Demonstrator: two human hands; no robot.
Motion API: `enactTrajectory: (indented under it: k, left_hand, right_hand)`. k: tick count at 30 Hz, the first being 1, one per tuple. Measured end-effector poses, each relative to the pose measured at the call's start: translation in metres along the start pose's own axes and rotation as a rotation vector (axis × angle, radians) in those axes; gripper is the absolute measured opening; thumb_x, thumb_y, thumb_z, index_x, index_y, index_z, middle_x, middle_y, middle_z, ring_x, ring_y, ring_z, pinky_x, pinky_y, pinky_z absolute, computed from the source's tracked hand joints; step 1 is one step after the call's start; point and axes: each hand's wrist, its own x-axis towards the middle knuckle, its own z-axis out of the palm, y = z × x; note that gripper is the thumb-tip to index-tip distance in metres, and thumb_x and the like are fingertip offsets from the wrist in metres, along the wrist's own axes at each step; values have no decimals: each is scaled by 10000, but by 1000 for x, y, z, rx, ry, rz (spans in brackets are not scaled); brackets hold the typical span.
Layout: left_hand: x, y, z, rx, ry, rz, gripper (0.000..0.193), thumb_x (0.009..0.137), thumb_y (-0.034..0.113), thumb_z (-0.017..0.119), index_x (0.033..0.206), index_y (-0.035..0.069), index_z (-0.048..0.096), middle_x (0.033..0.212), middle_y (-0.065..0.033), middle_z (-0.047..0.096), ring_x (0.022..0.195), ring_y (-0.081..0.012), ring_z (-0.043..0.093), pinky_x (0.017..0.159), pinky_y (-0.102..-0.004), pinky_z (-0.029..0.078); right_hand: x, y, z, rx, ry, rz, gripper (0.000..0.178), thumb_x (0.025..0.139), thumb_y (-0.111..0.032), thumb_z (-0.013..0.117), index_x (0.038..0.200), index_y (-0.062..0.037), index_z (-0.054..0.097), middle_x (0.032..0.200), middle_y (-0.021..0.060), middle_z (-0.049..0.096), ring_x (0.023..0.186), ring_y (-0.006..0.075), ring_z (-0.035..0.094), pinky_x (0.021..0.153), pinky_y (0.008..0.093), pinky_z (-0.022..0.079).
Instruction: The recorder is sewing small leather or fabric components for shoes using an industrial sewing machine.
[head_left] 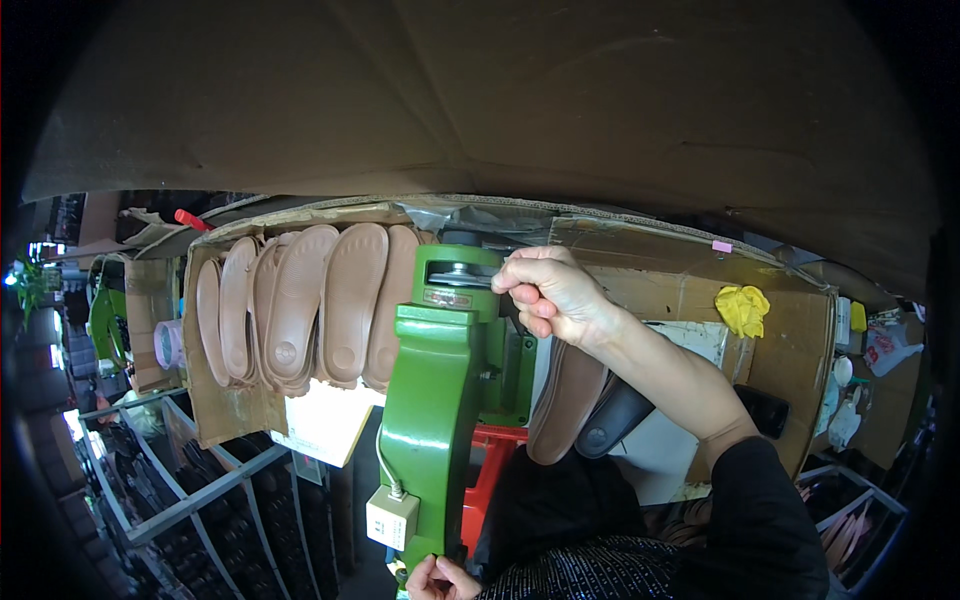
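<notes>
1. Head view: cardboard covers the tabletop area; metal rack with dark items at lower left.
2. Green machine stands at centre, pale box on its near end.
3. Right hand at machine's far end, fingers narrow, pinched on edge of metal disc.
4. Left hand beside machine's near end, partly cut off; fingers curled, can't tell if holding anything.
5. Brown soles overlap in a row, left of machine.
6. Brown sole and black sole lie right of machine, near right forearm.
7. Yellow cloth farther right.
</notes>
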Motion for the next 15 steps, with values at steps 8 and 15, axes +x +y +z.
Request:
enactTrajectory:
  k: [8,15]
  left_hand:
    - [-12,-9,6,299,-194,1107,199,762,-92,573,942,-9,554,754,-104,496,646,-165,489,575,-223,410]
    - [-3,-20,7,221,-121,1141,186,732,-77,606,904,-10,577,700,-93,502,619,-150,483,559,-207,389]
  right_hand:
    - [1,-1,4,-4,16,0,101,713,-10,581,637,-16,514,486,-9,447,313,53,370,270,225,358]
    - [0,-1,5,-33,46,-8,94,715,-24,590,648,-4,528,496,-8,451,322,54,375,278,230,360]
